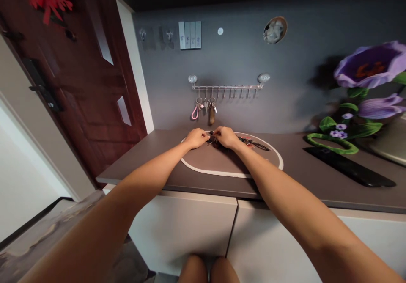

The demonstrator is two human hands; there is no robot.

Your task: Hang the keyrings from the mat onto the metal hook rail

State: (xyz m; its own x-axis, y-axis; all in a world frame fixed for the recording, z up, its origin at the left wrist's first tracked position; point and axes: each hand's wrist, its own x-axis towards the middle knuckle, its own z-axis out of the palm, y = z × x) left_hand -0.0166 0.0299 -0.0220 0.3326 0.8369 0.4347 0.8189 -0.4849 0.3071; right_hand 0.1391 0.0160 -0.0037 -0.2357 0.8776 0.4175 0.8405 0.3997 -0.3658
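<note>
In the head view, both my arms reach forward over the counter, and my hands meet above the back part of the oval mat, near its pale rear edge. My left hand has its thumb and fingers pinched together, the tips at a small dark thing in the gap between my two hands. My right hand is bent down from the wrist, its fingertips drawn in at the same thing from the other side. It is probably part of a key bunch, but it is too small and shaded to be sure, and I cannot tell which hand truly grips it.

Just beside my right hand, toward the mat's right edge, lies a dark heap with reddish bits, and a black beaded strap trails from it. Behind the mat's rear edge, keys, a pink loop and a brown holder hang from the left end of a hook rail on the wall. Toward the counter's right end, a long black object lies slantwise, just in front of a green ring and purple flowers.
</note>
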